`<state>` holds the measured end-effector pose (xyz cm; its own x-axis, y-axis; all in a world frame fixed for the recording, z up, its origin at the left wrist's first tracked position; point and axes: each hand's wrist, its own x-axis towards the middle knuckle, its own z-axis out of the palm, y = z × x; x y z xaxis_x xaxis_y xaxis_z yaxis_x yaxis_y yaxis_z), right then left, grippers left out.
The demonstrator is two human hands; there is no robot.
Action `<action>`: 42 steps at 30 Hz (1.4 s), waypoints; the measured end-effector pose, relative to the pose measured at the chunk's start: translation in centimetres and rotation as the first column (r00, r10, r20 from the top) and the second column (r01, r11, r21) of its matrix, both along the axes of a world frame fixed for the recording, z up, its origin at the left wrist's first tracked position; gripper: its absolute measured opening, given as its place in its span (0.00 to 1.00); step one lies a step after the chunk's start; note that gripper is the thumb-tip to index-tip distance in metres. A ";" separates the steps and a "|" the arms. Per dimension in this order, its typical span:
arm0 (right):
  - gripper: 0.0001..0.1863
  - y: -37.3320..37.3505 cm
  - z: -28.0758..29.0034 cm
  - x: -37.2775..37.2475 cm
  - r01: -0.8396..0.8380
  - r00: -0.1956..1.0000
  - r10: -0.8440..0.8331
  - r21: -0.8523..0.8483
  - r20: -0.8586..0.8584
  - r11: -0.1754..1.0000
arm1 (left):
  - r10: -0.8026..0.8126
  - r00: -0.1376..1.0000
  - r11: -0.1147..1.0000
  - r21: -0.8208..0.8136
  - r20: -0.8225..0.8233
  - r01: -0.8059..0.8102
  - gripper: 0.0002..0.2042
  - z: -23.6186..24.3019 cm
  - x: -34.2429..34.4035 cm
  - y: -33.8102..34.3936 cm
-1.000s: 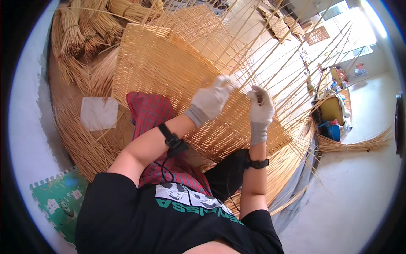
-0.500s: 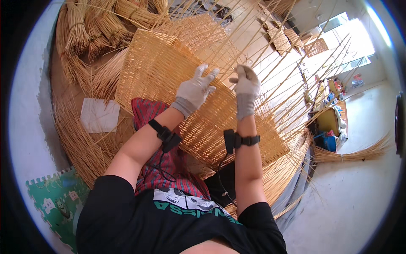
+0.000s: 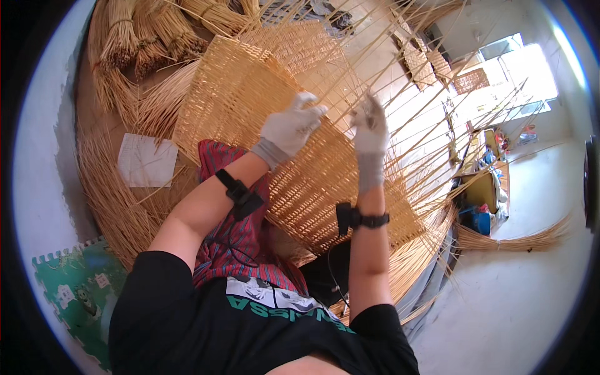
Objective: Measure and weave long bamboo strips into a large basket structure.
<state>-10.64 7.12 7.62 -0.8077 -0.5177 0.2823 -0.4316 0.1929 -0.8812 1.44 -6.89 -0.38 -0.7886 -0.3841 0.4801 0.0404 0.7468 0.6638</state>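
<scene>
A woven wicker panel [image 3: 231, 94], golden tan, slants across my lap, with long loose willow-like rods [image 3: 400, 94] fanning out from its far right side. My left hand [image 3: 289, 130], in a white glove with a grey cuff, rests on the panel, its fingers bent at the far edge where the rods come out. My right hand [image 3: 370, 128], gloved too, is raised among the rods right of the left hand. Motion smears its fingers, so whether a rod is in them is unclear. A striped red cloth [image 3: 234, 187] covers my leg under the panel.
Bundles of rods [image 3: 172, 37] lie at the far left. Another woven panel [image 3: 300, 44] lies beyond mine. A white sheet [image 3: 147, 161] is on the floor at left, near a green foam mat [image 3: 81, 294]. A blue container [image 3: 480, 222] stands by the right wall.
My left fingers, spread before, have bent in toward the panel's edge. My right hand has shifted slightly right and blurred. The whole view has moved a little.
</scene>
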 end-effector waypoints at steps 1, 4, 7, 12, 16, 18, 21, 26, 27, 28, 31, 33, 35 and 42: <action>0.26 0.5 -0.5 1.7 0.039 0.975 -0.036 -0.012 0.221 0.999 | 0.008 0.998 1.000 -0.005 -0.063 -0.008 0.29 0.0 0.1 -0.9; 0.19 0.9 -2.0 4.5 -0.006 0.933 0.032 -0.072 0.359 0.997 | 0.137 0.985 0.986 0.108 -0.106 -0.125 0.33 -0.3 0.1 -3.5; 0.13 -2.0 -1.7 2.4 0.202 0.961 -0.162 -0.171 0.226 0.964 | -0.007 1.000 1.000 -0.006 0.000 0.007 0.35 -0.7 -0.2 -4.4; 0.26 -9.6 1.9 -4.1 0.271 0.886 -0.157 0.213 -0.435 0.939 | 0.081 0.985 0.997 -0.018 0.153 -0.079 0.35 -1.0 -0.4 -3.7; 0.39 -6.3 1.9 -2.5 0.162 0.855 -0.054 0.167 -0.516 0.972 | 0.082 0.973 0.997 -0.026 0.216 -0.078 0.33 -0.8 -0.1 -3.9; 0.42 -1.3 0.6 -0.4 0.154 0.976 -0.151 0.010 -0.154 0.988 | 0.072 0.962 0.997 -0.035 0.265 -0.065 0.29 -0.6 -0.2 -3.9; 0.31 4.2 -3.2 2.9 0.231 0.970 -0.242 0.201 0.031 0.952 | 0.181 0.956 0.966 -0.225 0.230 -0.129 0.25 -0.2 -0.7 -2.4; 0.15 5.0 -1.3 -0.6 0.221 0.862 -0.078 0.233 -0.501 0.947 | -0.019 0.995 0.930 -0.363 0.099 0.054 0.20 0.6 -1.8 4.4; 0.16 4.0 -0.2 -1.9 0.272 0.792 -0.029 0.310 -0.610 0.911 | -0.005 0.968 0.946 -0.311 0.251 0.086 0.21 0.7 -2.1 5.3; 0.17 2.9 0.9 -2.7 0.244 0.766 -0.013 0.272 -0.642 0.931 | -0.041 0.946 0.964 -0.236 0.322 0.122 0.25 0.9 -2.5 5.8; 0.18 -1.3 1.5 -2.6 0.312 0.595 -0.270 -0.092 -0.757 0.945 | -0.123 0.907 0.964 -0.170 0.402 0.206 0.28 1.1 -2.4 4.8; 0.19 -2.6 0.7 -0.1 0.300 0.711 -0.317 -0.137 -0.628 0.944 | -0.175 0.971 0.984 0.001 0.163 0.177 0.24 0.4 -0.6 1.9; 0.19 -3.3 -0.1 2.7 0.221 0.854 -0.212 -0.037 -0.475 0.975 | -0.037 0.967 0.993 0.098 -0.250 0.064 0.16 -0.3 1.8 -2.7; 0.22 -11.0 -1.9 12.2 -0.311 0.946 0.315 0.059 -0.073 0.949 | 0.604 0.785 0.787 0.256 -0.138 -0.561 0.18 -2.9 5.9 -25.7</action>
